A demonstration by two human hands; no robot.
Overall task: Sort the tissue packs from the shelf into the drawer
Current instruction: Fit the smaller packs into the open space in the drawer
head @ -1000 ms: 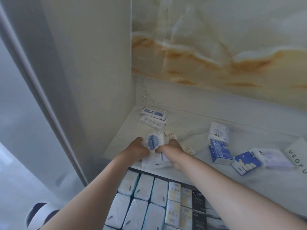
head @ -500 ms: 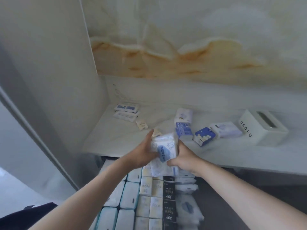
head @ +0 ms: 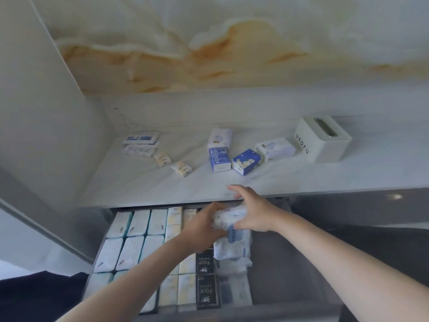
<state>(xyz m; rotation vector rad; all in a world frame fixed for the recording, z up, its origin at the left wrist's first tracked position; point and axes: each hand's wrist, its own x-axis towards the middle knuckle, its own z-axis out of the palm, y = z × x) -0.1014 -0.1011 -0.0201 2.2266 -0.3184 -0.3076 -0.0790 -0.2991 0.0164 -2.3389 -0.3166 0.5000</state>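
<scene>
My left hand (head: 204, 228) and my right hand (head: 254, 211) both grip a stack of white tissue packs with blue labels (head: 229, 221), held low over the open drawer (head: 278, 270), above a column of similar soft packs (head: 232, 249). The drawer holds rows of white packs (head: 130, 242), cream packs (head: 174, 217) and black packs (head: 205, 263). On the white shelf (head: 151, 187) remain flat blue-and-white packs (head: 139, 144), two small cream packs (head: 173, 162), a white upright pack (head: 219, 138), two blue boxes (head: 232, 160) and a pale lilac pack (head: 275, 147).
A white tissue box lettered UEOFU (head: 322, 140) stands at the shelf's right. A marble panel (head: 232, 43) rises behind the shelf and a pale cabinet wall (head: 46, 112) closes the left side. The drawer's right part shows bare grey floor.
Both hands have carried the stack of white packs off the shelf edge and down over the drawer. The view has swung right and lower, showing more of the drawer.
</scene>
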